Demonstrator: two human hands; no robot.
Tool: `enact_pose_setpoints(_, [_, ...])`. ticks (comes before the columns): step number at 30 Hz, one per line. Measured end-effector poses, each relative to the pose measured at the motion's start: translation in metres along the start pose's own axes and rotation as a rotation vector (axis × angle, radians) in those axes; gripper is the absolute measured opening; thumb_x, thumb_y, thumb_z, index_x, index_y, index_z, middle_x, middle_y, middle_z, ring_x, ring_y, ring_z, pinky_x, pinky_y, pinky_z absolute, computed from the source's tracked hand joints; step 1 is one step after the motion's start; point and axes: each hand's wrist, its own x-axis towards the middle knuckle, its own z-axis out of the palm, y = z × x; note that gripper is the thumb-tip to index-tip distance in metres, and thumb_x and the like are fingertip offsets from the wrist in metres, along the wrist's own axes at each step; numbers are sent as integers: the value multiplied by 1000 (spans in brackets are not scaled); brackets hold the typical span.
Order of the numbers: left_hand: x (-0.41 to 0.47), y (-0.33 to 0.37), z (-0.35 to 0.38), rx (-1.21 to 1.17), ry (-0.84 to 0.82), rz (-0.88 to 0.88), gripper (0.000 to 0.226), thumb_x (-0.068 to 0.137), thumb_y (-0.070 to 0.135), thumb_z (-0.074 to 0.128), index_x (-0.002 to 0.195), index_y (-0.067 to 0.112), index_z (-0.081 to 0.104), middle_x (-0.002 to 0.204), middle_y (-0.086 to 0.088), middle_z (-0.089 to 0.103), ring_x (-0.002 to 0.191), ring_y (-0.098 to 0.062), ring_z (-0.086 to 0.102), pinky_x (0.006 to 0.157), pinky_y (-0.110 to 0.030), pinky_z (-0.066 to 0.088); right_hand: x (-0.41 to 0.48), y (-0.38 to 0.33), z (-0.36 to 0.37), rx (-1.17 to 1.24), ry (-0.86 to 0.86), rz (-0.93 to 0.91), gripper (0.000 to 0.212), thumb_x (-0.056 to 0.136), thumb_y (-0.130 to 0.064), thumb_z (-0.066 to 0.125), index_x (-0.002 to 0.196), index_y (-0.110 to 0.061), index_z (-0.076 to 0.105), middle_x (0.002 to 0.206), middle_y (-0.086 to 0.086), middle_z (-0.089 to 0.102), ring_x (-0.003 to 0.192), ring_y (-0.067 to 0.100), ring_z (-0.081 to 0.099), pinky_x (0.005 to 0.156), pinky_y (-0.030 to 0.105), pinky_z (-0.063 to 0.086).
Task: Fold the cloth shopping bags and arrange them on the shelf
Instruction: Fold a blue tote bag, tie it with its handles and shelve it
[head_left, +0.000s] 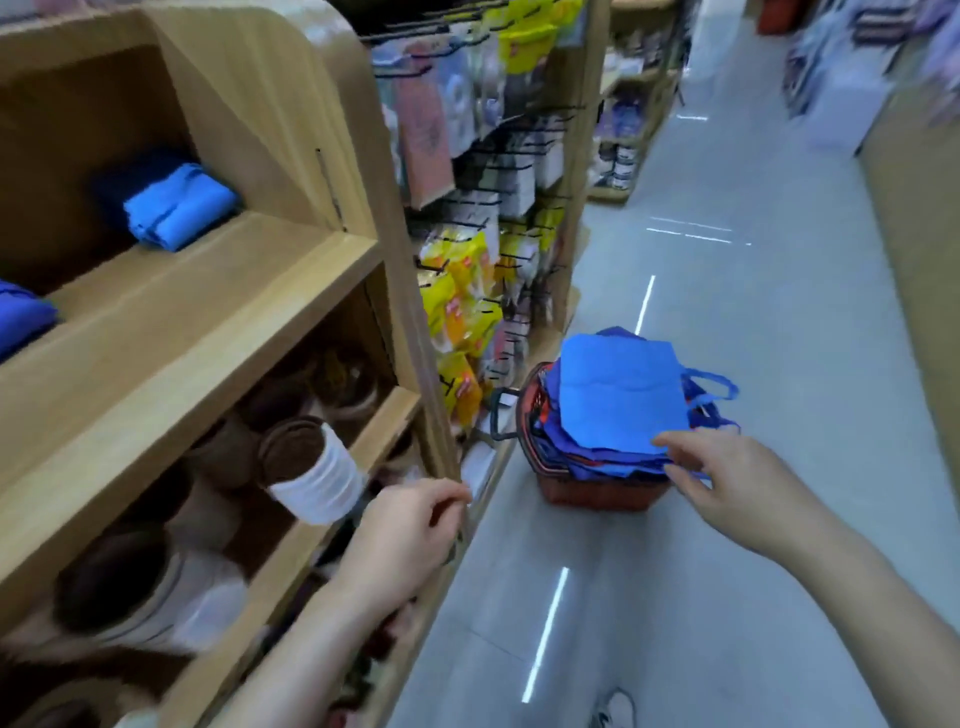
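The left forearm (322, 639) and right forearm (852, 587) are bare along their visible length, down to the left grip (415, 530) and right grip (727, 483). Footwear: one light-coloured shoe (615, 709) with dark lacing, cut by the bottom edge, blurred.

I count three folded cloth bags on the upper shelf board (234, 260): a bright blue bag (179, 208), a darker blue bag (130, 179) just behind it, and a third blue bag (21, 317) cut off by the left edge. One red basket (597, 493) stands on the floor. The bags piled in it overlap too much for me to number, but one top bag (621, 395) lies flat and two handle loops (714, 382) stick out on the right. The brown-and-white rolls (311, 467) on the lower shelves are several and too blurred to count, and so are the yellow packets (457, 270) on hooks. Two hands show, my left hand (410, 530) and right hand (737, 483), and one shoe (618, 709).
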Motion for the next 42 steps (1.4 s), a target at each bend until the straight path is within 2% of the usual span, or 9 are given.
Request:
enact_pose_setpoints(4, [54, 21, 66, -50, -74, -83, 17, 91, 16, 64, 98, 26, 76, 93, 14, 74, 84, -3, 63, 65, 2, 33, 9, 87, 5, 120, -35, 131, 31, 90, -19, 64, 121, -23, 66, 104, -1, 68, 95, 17, 62, 84, 34, 49])
enact_pose_setpoints(7, [98, 33, 114, -112, -127, -150, 17, 90, 15, 64, 97, 27, 75, 91, 13, 73, 81, -1, 64, 66, -3, 37, 17, 140, 15, 243, -32, 227, 39, 90, -16, 66, 127, -24, 63, 106, -5, 65, 93, 10, 60, 82, 23, 43])
enact_pose_setpoints(12, [175, 30, 186, -174, -204, -252, 18, 91, 18, 63, 96, 34, 72, 78, 13, 70, 73, -1, 64, 63, -15, 45, 55, 206, 36, 429, 29, 464, 41, 88, -10, 68, 127, -21, 62, 106, -1, 64, 90, 12, 61, 81, 23, 40])
enact_pose_setpoints(21, [337, -14, 329, -324, -337, -460, 25, 93, 13, 58, 113, 21, 69, 110, 6, 68, 101, -12, 61, 80, -25, 46, 168, 297, 122, 592, 43, 826, 46, 92, -19, 63, 136, -26, 52, 120, -1, 58, 105, 15, 59, 88, 32, 49])
enact_pose_setpoints(26, [423, -52, 415, -373, -412, -596, 42, 92, 4, 57, 132, 16, 55, 121, -2, 58, 81, -1, 62, 56, -16, 46, 235, 354, 186, 543, -67, 857, 56, 91, -20, 65, 142, -30, 44, 128, -1, 55, 114, 17, 56, 86, 26, 41])
enact_pose_setpoints(30, [474, -87, 477, -185, -434, -546, 59, 86, 8, 60, 139, 31, 47, 131, -16, 54, 105, -35, 59, 84, -43, 51, 285, 398, 233, 508, -119, 897, 64, 91, -21, 65, 147, -28, 37, 139, 1, 50, 127, 21, 49, 98, 35, 44])
enact_pose_setpoints(34, [501, -116, 526, -497, -259, -836, 79, 87, 10, 66, 147, 43, 27, 142, -5, 49, 118, -25, 54, 94, -42, 48, 320, 434, 286, 490, -148, 868, 67, 88, -17, 62, 147, -33, 34, 134, -3, 54, 119, 25, 54, 92, 37, 47])
enact_pose_setpoints(37, [505, -125, 552, -735, -197, -1025, 79, 87, 13, 72, 148, 37, 27, 134, -1, 56, 112, -23, 60, 99, -47, 49, 328, 453, 325, 377, -223, 872, 66, 90, -14, 60, 150, -19, 33, 149, 6, 44, 133, 30, 44, 107, 40, 38])
enact_pose_setpoints(42, [503, -93, 534, -414, -127, -667, 53, 92, 7, 60, 140, 25, 48, 129, 8, 58, 117, -13, 55, 96, -30, 44, 322, 455, 344, 293, -273, 873, 35, 85, -8, 58, 119, -9, 59, 119, 14, 62, 113, 35, 52, 88, 41, 44])
